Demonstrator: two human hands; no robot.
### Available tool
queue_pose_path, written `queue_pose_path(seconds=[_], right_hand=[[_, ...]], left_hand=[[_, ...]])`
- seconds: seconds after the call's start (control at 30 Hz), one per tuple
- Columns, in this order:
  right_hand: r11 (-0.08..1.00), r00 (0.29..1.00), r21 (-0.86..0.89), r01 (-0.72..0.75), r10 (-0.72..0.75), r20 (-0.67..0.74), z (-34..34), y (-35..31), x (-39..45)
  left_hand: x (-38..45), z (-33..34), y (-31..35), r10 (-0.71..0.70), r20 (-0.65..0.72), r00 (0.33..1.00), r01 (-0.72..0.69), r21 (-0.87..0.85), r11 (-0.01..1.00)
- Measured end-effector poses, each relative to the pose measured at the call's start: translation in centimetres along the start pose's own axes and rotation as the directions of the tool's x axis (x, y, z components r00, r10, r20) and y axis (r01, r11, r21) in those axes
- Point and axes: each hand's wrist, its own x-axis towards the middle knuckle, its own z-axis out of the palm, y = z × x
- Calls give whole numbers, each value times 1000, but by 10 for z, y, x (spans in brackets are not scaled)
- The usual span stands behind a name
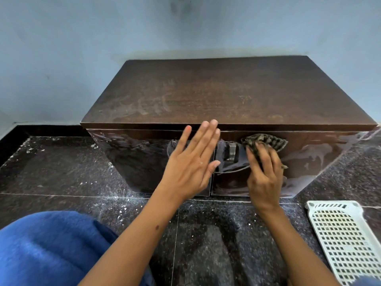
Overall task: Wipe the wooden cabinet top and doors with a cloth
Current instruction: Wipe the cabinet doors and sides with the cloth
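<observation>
Both forearms are showing bare all the way up from the bottom edge of the shot, no sleeves, no watch, no bracelets or rings anywhere. The left hand is looking a bit motion-blurred, and its fingernails are showing short and plain, no polish that I can make out. There's a small dark mole sitting on the left forearm. The right hand is showing short nails too. Down in the bottom left corner, the person is wearing something in a fuzzy, bright blue fabric, draping over what looks like the knee. Can't tell whether it's trousers or a skirt.
</observation>
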Motion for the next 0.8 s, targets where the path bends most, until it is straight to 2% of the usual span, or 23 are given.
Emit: queue_pose_path(seconds=[0.1,0.13,0.17,0.2,0.23,0.27,0.3,0.37,0.4,0.43,0.5,0.57,0.63,0.8], right_hand=[[995,999,94,-47,48,-10,2,-17,3],[990,999,132,-40,40,6,3,-24,3],[986,999,165,-25,21,30,4,-28,2],[981,998,193,-14,3,56,5,-30,0],[976,997,216,-16,-1,79,4,-29,-2],[972,995,233,-32,10,98,3,-27,-6],[968,993,242,-61,34,114,2,-24,-10],[961,985,243,-134,102,142,-1,-22,-17],[954,981,250,-167,135,139,-2,-24,-17],[944,979,269,-191,162,127,-2,-26,-15],[928,980,318,-196,169,109,-1,-34,-8],[923,985,354,-150,107,138,0,-42,-6],[911,978,383,-154,86,191,0,-45,-13],[820,951,487,-300,218,218,-4,-50,-33]], left_hand=[[-3,8,13,102,41,994,-103,17,995],[-5,10,18,101,44,994,-100,-27,995],[-7,13,24,63,39,997,-57,-142,988],[-10,14,30,-23,36,999,33,-326,945],[-11,15,37,-147,67,987,160,-536,829],[-11,15,43,-271,149,951,295,-703,647],[-11,16,49,-360,267,894,415,-795,443],[-5,18,55,-407,507,760,578,-813,68],[-2,19,56,-395,581,711,603,-794,-83],[1,21,56,-380,624,683,594,-777,-207],[8,22,55,-354,652,671,541,-757,-367],[13,21,56,-330,655,680,495,-742,-453],[15,22,59,-309,658,686,482,-730,-483],[19,24,62,-268,670,692,504,-714,-486]])
